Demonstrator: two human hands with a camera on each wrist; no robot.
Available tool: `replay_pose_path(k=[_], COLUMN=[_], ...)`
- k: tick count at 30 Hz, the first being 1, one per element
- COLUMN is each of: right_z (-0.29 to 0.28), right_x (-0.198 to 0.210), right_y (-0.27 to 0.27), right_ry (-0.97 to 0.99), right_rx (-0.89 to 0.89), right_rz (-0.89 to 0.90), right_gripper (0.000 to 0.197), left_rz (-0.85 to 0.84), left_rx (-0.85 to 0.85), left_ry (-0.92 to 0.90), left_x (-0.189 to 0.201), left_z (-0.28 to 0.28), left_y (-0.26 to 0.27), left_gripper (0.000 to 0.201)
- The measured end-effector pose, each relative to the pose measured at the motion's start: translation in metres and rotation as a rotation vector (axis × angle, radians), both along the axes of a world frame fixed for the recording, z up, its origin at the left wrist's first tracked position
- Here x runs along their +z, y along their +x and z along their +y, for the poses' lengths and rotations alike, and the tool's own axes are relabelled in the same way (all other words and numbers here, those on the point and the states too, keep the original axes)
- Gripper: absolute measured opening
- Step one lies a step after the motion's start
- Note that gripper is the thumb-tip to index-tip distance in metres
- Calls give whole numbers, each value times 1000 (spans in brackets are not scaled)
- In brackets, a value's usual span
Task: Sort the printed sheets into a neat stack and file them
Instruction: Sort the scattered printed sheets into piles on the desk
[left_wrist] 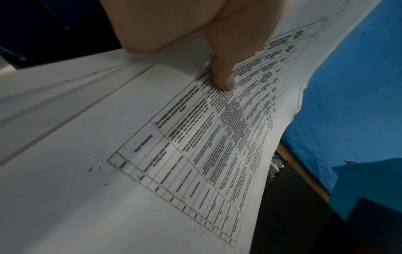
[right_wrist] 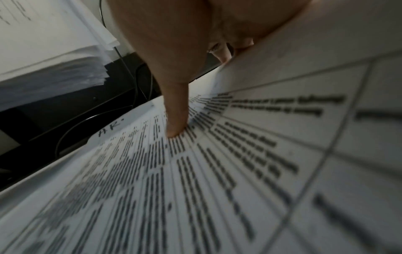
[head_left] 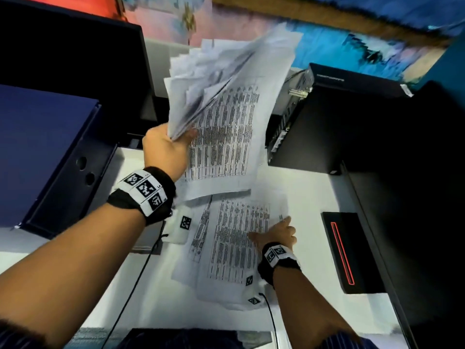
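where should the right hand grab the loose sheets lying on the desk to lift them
Probably at their right-hand edge, coming in from the right. The loose sheets lie flat and fanned on the white desk, and the right hand already rests there, thumb on top. Slide fingers under, then pinch.

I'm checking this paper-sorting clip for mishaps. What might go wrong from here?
1. The left hand grips the fanned bundle by one corner only, so sheets may slip out of that grip and scatter.
2. The right hand rests on loose sheets lying askew on the white desk; dragging them may crease them.
3. Two cables run under those sheets and might snag.
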State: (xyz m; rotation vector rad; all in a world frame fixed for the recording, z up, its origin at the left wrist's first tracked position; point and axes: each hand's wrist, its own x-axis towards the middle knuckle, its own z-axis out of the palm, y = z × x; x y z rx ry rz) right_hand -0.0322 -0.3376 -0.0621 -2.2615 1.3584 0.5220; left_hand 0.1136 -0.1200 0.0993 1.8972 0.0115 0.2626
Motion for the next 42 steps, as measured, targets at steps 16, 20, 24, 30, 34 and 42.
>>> replay_pose_path(k=[16, 20, 24, 30, 34, 42], right_z=[-62, -76, -85, -89, -78, -18], right_x=[100, 177, 218, 134, 45, -3], right_y=[-5, 1, 3, 14, 17, 17], right_ry=[-239, -441, -330, 214, 307, 263], right_rx=[4, 129, 113, -102, -127, -29], right_rz=[-477, -708, -1037, -955, -633, -424], right_gripper=[23, 27, 27, 35, 56, 53], left_rz=[543, 821, 945, 998, 1021, 861], left_rx=[-31, -144, -254, -223, -45, -291], left_ry=[-26, 201, 430, 323, -94, 434], left_x=[-15, -49, -79, -105, -112, -121], left_z=[-8, -20, -30, -38, -34, -40], left_y=[-18, -37, -50, -65, -59, -64], left_gripper=[30, 60, 76, 44, 76, 52])
